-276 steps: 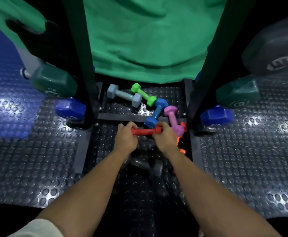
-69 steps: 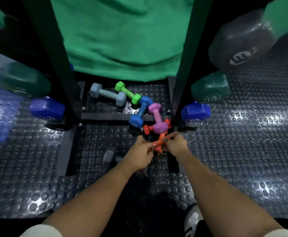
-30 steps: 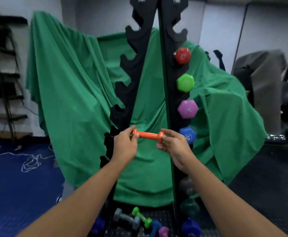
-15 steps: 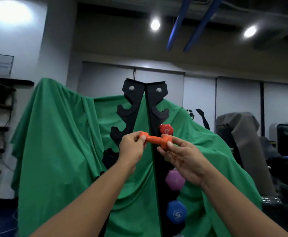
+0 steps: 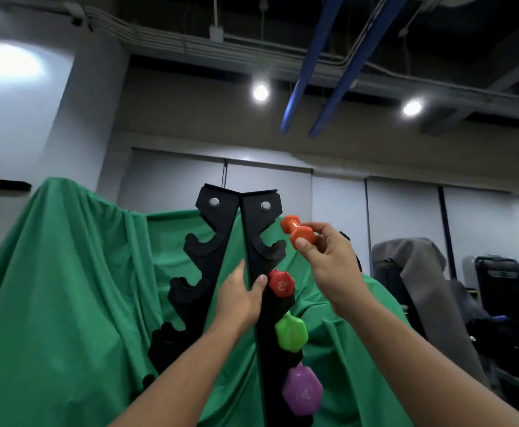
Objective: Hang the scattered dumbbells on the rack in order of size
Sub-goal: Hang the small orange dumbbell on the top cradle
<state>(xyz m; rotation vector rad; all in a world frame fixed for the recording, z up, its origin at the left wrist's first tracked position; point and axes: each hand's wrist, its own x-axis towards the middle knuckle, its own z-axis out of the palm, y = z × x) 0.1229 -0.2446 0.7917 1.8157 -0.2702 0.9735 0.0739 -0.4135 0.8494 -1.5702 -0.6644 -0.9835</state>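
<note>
R hand point(image 5: 329, 260) pinches orange dumbbell point(image 5: 298, 231) just right of rack point(image 5: 252, 241) top hook; L hand point(image 5: 241, 298) flat on rack below.

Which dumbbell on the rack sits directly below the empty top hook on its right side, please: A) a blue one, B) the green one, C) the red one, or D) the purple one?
C: the red dumbbell hangs in the slot just under the empty top hook, with the green dumbbell and purple dumbbell lower down.
</note>
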